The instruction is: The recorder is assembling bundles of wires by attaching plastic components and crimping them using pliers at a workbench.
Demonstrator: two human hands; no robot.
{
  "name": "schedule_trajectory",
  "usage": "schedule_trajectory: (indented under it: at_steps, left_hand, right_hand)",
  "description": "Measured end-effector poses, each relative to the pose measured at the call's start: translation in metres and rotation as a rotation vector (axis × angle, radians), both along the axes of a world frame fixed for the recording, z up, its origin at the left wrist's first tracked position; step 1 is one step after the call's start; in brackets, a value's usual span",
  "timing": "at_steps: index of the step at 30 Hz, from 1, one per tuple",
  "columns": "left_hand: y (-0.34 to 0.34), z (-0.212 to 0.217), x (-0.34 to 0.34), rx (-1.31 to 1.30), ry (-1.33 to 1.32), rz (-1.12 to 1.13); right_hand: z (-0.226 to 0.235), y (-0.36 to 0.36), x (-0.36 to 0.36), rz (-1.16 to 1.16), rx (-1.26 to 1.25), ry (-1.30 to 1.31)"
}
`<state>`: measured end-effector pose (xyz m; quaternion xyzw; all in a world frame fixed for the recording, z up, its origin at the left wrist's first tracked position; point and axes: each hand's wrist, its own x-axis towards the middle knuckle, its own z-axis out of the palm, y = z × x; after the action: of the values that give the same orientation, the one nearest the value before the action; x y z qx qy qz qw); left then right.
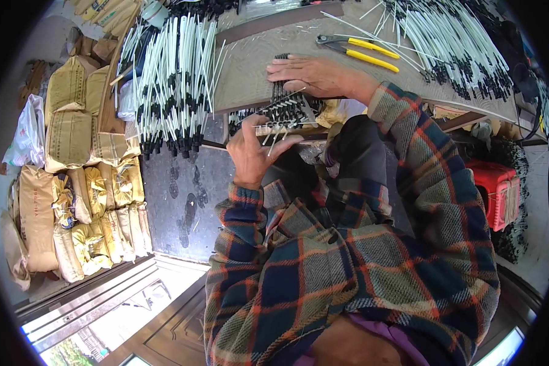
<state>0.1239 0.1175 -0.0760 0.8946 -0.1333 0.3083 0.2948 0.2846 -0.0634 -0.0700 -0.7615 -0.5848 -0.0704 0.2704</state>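
At the table's near edge, a row of thin dark rods with pale ends (285, 111) points toward me. My left hand (250, 152) grips the near end of this row, its thumb below and its fingers at the left side, partly hidden. Several pale tips stick out between thumb and fingers. My right hand (317, 74) lies palm down across the far part of the rods, fingers stretched out side by side. Just beyond it to the right are pliers (369, 50) with yellow handles, their jaws to the left.
A thick pile of white and black rods (175, 79) hangs over the table's left edge. Another such pile (454, 46) covers the right end of the wooden table (250, 64). Stacked brown packages (67, 137) stand at the left; a red plastic container (494, 192) is at right.
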Motion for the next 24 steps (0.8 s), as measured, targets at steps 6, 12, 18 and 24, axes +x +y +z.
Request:
schedule_trajectory:
  at_steps: [6, 12, 18, 24]
  left_hand:
    - [0.012, 0.012, 0.031, 0.249, 0.102, -0.115]
    - [0.016, 0.024, 0.072, 0.304, 0.21, -0.495]
    - [0.008, 0.031, 0.085, 0.394, 0.235, -0.557]
    - [0.008, 0.039, 0.091, 0.331, 0.226, -0.546]
  right_hand:
    - [0.014, -0.002, -0.003, -0.055, -0.052, 0.04]
    - [0.018, 0.002, -0.003, -0.165, 0.02, 0.401]
    - [0.035, -0.004, 0.005, -0.207, -0.149, 0.487]
    - [0.079, 0.007, 0.106, -0.08, 0.194, 0.548]
